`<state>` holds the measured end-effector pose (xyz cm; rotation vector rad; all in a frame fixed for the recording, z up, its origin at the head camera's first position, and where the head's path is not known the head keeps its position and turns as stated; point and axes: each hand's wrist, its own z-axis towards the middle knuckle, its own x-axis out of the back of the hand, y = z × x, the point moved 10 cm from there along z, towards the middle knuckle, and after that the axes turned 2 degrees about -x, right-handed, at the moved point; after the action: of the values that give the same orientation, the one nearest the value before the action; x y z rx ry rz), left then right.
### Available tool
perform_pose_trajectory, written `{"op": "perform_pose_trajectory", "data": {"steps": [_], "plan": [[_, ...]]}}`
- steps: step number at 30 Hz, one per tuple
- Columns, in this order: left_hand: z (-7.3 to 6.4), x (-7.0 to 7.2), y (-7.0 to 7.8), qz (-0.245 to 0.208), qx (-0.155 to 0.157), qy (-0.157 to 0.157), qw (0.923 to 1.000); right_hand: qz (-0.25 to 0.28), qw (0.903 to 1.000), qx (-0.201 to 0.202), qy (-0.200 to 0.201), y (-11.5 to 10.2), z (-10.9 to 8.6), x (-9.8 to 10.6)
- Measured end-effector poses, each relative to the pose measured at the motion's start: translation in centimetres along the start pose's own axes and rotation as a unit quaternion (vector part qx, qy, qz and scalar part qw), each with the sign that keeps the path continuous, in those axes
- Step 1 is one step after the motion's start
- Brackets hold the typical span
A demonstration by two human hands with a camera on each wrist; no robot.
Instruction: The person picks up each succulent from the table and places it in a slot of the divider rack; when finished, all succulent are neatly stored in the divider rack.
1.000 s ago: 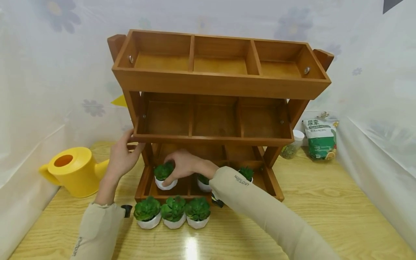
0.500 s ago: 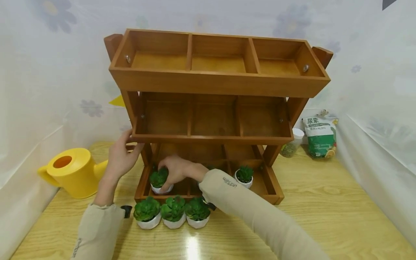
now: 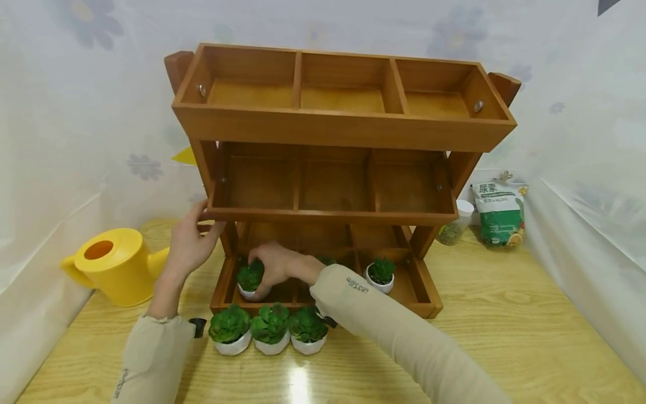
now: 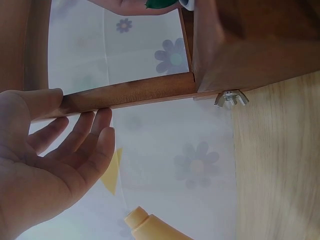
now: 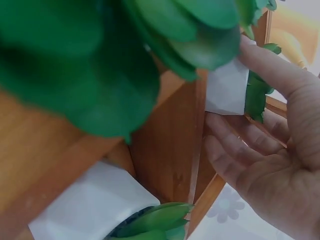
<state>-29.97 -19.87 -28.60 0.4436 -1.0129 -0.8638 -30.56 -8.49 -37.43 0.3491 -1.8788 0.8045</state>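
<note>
My right hand (image 3: 277, 264) reaches into the bottom tier of a wooden plant stand (image 3: 343, 130). Thumb and fingers hold the white pot of a small green succulent (image 3: 250, 276) in the left compartment; in the right wrist view its white pot (image 5: 227, 90) shows between them. My left hand (image 3: 194, 238) grips the stand's left upright, with the thumb on one side of the wooden bar (image 4: 130, 94) and fingers on the other. Another potted succulent (image 3: 381, 275) stands in the bottom right compartment. The middle one's pot (image 5: 95, 200) is mostly hidden by my right sleeve in the head view.
Three potted succulents (image 3: 271, 324) stand in a row on the table before the stand. A yellow watering can (image 3: 118, 266) is at left. At right are a white-lidded jar (image 3: 456, 224) and a green-white bag (image 3: 501, 216). A wing nut (image 4: 231, 98) juts from the stand.
My right hand has moved slightly left and down with the succulent, deeper into the left compartment. The sleeve has shifted, uncovering the right-hand succulent. My left hand stays on the upright.
</note>
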Motion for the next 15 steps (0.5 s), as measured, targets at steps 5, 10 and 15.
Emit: {"op": "perform_pose_trajectory", "data": {"steps": [5,10,15], "plan": [[0.0,-0.1,-0.1,0.001,0.005,-0.004,1.0,0.009,0.9999,-0.005,0.002,0.2,-0.1,0.1],[-0.1,0.0,-0.2,0.002,0.011,-0.005,0.9999,0.047,0.9986,-0.018,0.014,0.8,-0.7,0.9],[-0.1,0.0,-0.2,0.004,0.011,-0.003,0.9999,0.08,0.9962,0.005,0.035,0.7,-2.1,2.5]]}}
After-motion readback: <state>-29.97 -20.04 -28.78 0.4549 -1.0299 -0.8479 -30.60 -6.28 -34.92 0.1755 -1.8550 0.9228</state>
